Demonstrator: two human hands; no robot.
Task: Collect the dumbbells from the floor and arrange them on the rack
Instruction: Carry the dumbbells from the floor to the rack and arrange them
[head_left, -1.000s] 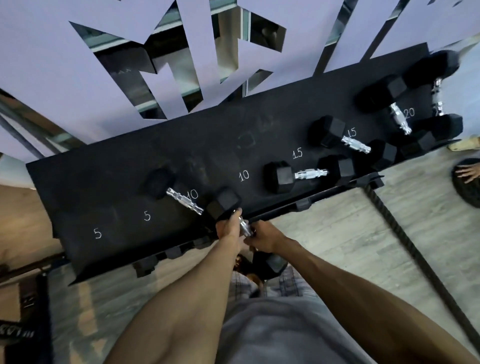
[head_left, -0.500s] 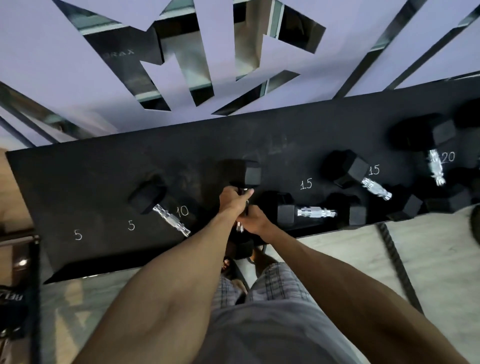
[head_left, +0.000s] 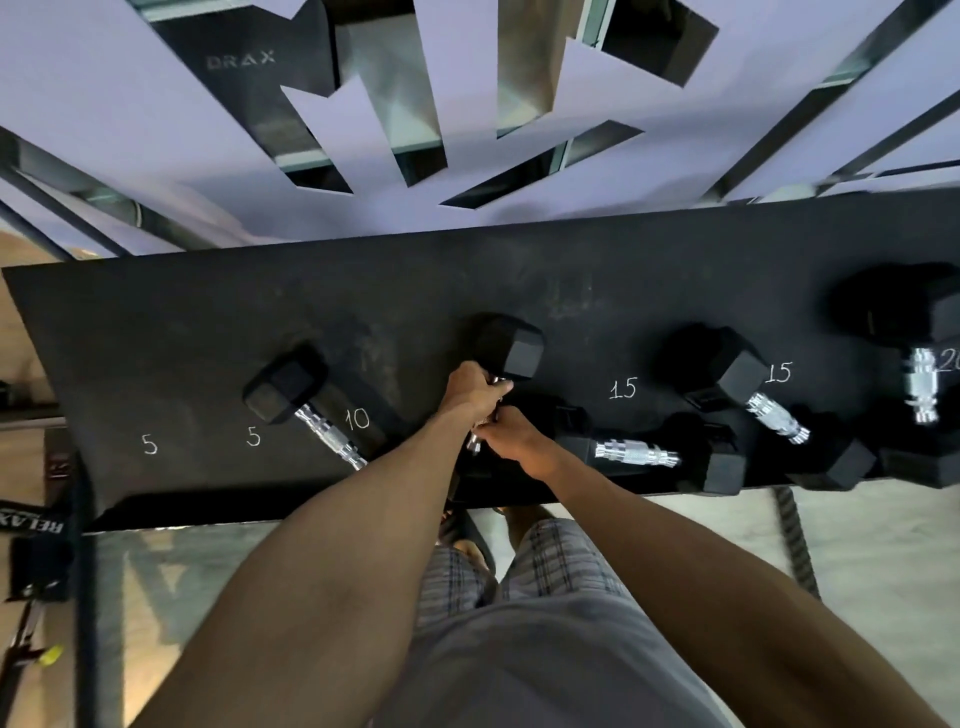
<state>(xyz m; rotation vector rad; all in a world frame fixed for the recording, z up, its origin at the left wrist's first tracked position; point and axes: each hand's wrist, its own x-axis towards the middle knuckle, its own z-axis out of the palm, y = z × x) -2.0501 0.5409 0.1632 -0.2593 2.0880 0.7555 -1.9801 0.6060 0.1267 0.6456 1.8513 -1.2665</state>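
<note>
Rack (head_left: 208, 332): black shelf, chalk marks 5, 5, 10, 15, 15, 20 along its front.
Contents, left to right: one dumbbell by the "10" mark (head_left: 306, 400); held dumbbell (head_left: 506, 348); dumbbell lying crosswise (head_left: 636, 452) under the first "15"; angled dumbbell (head_left: 748, 389) by the second "15"; large dumbbell (head_left: 919, 332) at "20".
Left hand (head_left: 470, 389) and right hand (head_left: 511, 441): both closed around the held dumbbell's chrome handle, far head resting on the shelf, near head hidden beneath the wrists.
</note>
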